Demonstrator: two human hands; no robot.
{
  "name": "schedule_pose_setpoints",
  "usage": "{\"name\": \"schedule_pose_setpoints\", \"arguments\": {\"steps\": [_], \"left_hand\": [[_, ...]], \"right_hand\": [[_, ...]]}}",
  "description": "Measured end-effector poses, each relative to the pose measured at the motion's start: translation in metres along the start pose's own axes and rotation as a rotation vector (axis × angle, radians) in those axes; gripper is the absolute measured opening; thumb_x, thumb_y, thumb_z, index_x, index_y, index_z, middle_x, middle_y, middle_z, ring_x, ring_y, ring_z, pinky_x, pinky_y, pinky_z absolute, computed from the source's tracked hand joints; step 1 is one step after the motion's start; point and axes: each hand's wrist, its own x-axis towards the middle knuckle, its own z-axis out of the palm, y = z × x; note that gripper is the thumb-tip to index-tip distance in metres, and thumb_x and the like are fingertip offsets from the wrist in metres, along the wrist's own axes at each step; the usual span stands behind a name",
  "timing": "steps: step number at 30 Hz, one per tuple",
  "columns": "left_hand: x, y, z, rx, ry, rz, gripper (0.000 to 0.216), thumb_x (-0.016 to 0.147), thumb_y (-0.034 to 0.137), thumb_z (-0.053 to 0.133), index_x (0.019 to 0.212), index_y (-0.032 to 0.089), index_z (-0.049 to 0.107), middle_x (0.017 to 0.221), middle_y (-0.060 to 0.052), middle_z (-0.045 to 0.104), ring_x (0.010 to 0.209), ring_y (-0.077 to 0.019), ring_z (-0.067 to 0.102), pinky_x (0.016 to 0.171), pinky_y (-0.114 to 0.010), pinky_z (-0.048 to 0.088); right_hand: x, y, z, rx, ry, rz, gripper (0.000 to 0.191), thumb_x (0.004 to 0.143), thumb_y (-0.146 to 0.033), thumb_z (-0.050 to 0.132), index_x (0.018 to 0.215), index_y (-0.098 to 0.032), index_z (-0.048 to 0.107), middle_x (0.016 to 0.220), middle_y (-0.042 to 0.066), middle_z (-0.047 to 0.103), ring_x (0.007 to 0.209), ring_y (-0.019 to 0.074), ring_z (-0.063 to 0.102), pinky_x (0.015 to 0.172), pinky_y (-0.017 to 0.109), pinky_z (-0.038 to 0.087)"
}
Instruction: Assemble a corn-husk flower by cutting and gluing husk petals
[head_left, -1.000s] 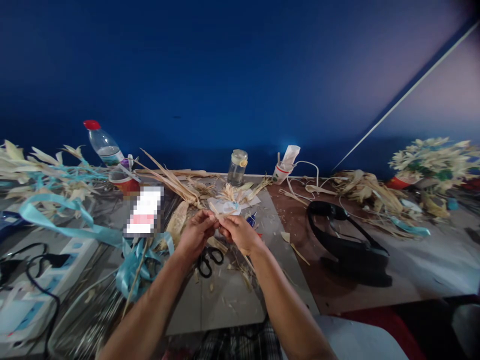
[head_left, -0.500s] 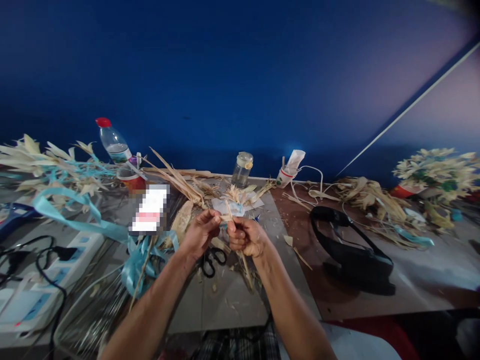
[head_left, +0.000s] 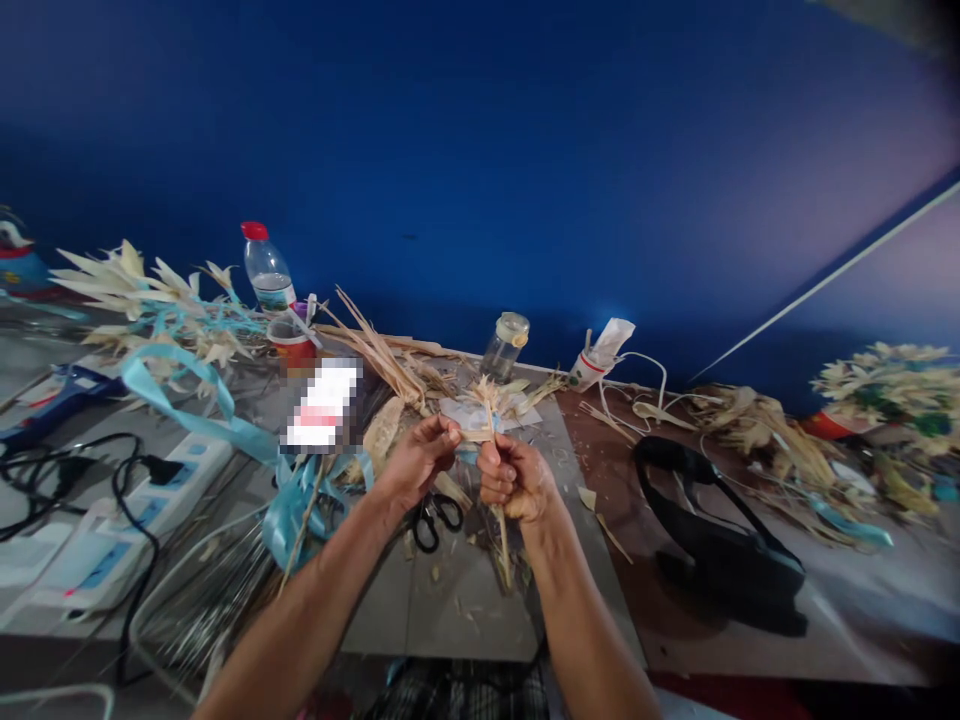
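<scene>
Straw-coloured husk strip (head_left: 474,436), thin and papery, stretched level between both hands at the clock's centre. Left hand (head_left: 420,460) at nine, grip pinching the strip's left end between thumb and fingertips. Right hand (head_left: 519,482) at three, grip closed with fingers curled around a slim pale stalk (head_left: 492,422), upright toward twelve and crosswise to the strip. Just beyond at twelve, white paper (head_left: 529,416) beneath frayed, feathery husk pieces (head_left: 484,388). Toward one, a clear round jar (head_left: 501,358), pale-lidded and tilted in view. At two, a white cup (head_left: 585,374), red-rimmed. Between three and four, a smooth black band (head_left: 742,565), curved into an open arch. At seven, scissors (head_left: 438,518) with rounded black loops, blades hidden. Between eight and nine, glossy light-blue ribbon (head_left: 283,530) in slack coils. At ten, a red-capped plastic bottle (head_left: 268,272). Beneath everything, a grey desk (head_left: 465,630), strewn with dry scraps.
</scene>
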Motion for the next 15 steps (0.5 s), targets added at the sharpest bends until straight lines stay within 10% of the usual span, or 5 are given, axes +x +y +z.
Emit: {"name": "schedule_pose_setpoints", "arguments": {"steps": [10, 15], "left_hand": [[0.003, 0.005, -0.004, -0.066, 0.037, 0.015, 0.030, 0.059, 0.028, 0.076, 0.066, 0.014, 0.050, 0.048, 0.008, 0.038, 0.039, -0.0017, 0.030, 0.040, -0.017, 0.021], [0.004, 0.019, -0.015, -0.115, 0.148, 0.112, 0.030, 0.060, 0.024, 0.075, 0.069, 0.015, 0.048, 0.053, 0.008, 0.041, 0.039, 0.0002, 0.026, 0.039, -0.016, 0.020]], "right_hand": [[-0.012, -0.009, -0.008, 0.117, -0.105, -0.129, 0.032, 0.085, -0.032, 0.044, 0.058, -0.016, 0.049, 0.042, -0.010, 0.022, 0.033, 0.0033, 0.008, 0.034, 0.015, 0.018], [-0.025, -0.024, -0.017, 0.131, 0.135, -0.317, 0.029, 0.082, -0.031, 0.051, 0.058, -0.015, 0.053, 0.041, -0.010, 0.029, 0.035, 0.0026, 0.007, 0.035, 0.015, 0.015]]}}
